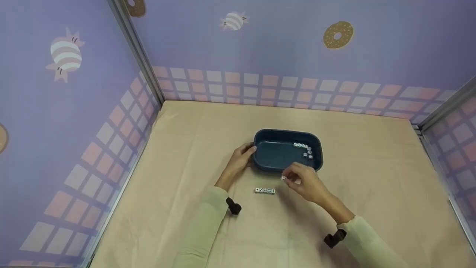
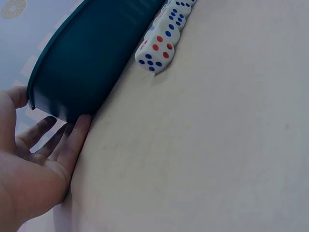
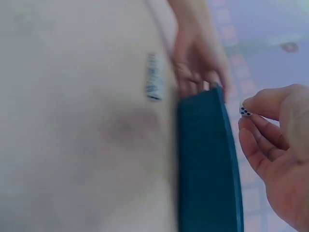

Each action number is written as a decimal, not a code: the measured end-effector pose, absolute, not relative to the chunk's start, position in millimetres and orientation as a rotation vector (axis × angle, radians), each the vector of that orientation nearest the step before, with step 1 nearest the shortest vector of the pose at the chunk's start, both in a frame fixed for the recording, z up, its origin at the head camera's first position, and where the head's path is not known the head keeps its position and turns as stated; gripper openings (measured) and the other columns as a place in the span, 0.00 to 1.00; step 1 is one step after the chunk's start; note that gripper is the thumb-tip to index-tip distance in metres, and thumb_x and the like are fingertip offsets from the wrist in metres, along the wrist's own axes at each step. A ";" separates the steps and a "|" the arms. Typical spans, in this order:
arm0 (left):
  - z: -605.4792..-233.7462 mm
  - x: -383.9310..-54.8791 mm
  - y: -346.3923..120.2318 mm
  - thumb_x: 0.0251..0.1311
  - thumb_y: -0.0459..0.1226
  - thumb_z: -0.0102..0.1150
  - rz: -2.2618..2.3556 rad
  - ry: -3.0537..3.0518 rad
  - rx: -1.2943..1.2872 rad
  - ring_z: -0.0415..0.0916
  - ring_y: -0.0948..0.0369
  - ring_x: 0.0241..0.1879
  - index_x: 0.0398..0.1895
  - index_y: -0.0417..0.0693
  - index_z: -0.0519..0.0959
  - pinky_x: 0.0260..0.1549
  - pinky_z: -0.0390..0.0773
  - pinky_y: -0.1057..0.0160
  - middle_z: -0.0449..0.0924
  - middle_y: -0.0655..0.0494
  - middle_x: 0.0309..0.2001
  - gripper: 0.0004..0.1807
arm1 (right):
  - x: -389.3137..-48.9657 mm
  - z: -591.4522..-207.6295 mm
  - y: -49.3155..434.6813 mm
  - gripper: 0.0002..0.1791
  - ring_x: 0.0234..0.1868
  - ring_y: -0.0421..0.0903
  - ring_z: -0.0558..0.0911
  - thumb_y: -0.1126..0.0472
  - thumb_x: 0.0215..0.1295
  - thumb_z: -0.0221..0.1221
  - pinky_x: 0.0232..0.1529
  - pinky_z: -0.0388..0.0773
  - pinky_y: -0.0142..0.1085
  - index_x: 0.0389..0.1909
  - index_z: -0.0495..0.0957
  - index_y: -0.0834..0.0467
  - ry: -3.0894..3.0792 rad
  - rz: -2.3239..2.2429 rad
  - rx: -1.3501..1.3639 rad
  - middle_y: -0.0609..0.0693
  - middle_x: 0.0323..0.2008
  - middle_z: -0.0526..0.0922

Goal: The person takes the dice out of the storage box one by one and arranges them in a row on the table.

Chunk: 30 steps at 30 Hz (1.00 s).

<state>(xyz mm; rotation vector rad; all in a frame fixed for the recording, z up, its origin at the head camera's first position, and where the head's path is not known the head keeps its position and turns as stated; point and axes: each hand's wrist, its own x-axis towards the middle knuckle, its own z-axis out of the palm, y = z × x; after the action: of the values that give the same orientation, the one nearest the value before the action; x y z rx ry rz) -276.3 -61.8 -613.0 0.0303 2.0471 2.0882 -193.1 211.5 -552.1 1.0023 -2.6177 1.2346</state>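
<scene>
A dark teal plastic tub (image 1: 275, 169) stands on the cloth, with several white dice (image 1: 305, 154) along the far side and right end of its floor. My left hand (image 1: 239, 160) holds the tub's left end, thumb at the rim and fingers against the outer wall, as the left wrist view shows. My right hand (image 1: 306, 182) pinches one die (image 3: 245, 111) between thumb and fingertips, just above the tub's near edge. In front of the tub, several dice in a straight row (image 1: 264, 191) lie on the cloth, their pips blue and red.
A beige cloth (image 1: 193, 149) covers the table. Patterned purple walls (image 1: 275, 44) close off the back and sides, with metal posts (image 1: 137, 48) at the corners. Each wrist wears a small black camera (image 1: 233, 206).
</scene>
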 end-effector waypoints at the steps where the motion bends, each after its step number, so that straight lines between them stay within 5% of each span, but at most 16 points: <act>1: -612.9 -276.6 -61.6 0.80 0.49 0.56 2.083 2.051 0.028 0.81 0.52 0.57 0.76 0.42 0.71 0.53 0.84 0.51 0.75 0.43 0.70 0.30 | -188.8 -555.5 210.9 0.08 0.38 0.40 0.84 0.72 0.65 0.71 0.37 0.86 0.38 0.41 0.85 0.58 -2.626 1.206 1.019 0.47 0.39 0.84; 10: -611.9 -278.3 -62.2 0.79 0.50 0.57 2.053 2.102 0.003 0.82 0.53 0.55 0.76 0.44 0.72 0.52 0.84 0.52 0.76 0.44 0.70 0.30 | -177.4 -593.6 203.4 0.12 0.37 0.41 0.84 0.74 0.61 0.73 0.38 0.84 0.36 0.42 0.84 0.60 -2.662 1.060 1.065 0.48 0.39 0.83; 20: -612.6 -277.2 -61.8 0.79 0.51 0.56 2.045 2.095 0.004 0.77 0.50 0.65 0.76 0.44 0.71 0.59 0.81 0.48 0.73 0.44 0.72 0.31 | -177.7 -614.2 197.9 0.10 0.37 0.41 0.81 0.73 0.62 0.72 0.37 0.82 0.35 0.40 0.85 0.59 -2.640 1.072 1.076 0.47 0.37 0.82; 30: -612.8 -276.2 -62.2 0.80 0.49 0.56 2.051 2.107 0.037 0.81 0.51 0.57 0.75 0.43 0.72 0.53 0.84 0.51 0.76 0.43 0.69 0.29 | -174.1 -615.0 193.6 0.10 0.36 0.40 0.79 0.72 0.64 0.71 0.35 0.79 0.33 0.43 0.85 0.58 -2.683 1.090 1.041 0.47 0.38 0.81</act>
<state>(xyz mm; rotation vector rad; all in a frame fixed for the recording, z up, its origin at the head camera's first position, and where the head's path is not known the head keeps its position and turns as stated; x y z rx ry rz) -276.2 -62.2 -612.8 0.0372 2.1065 2.0506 -174.1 193.6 -615.0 1.0407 -2.6831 1.0898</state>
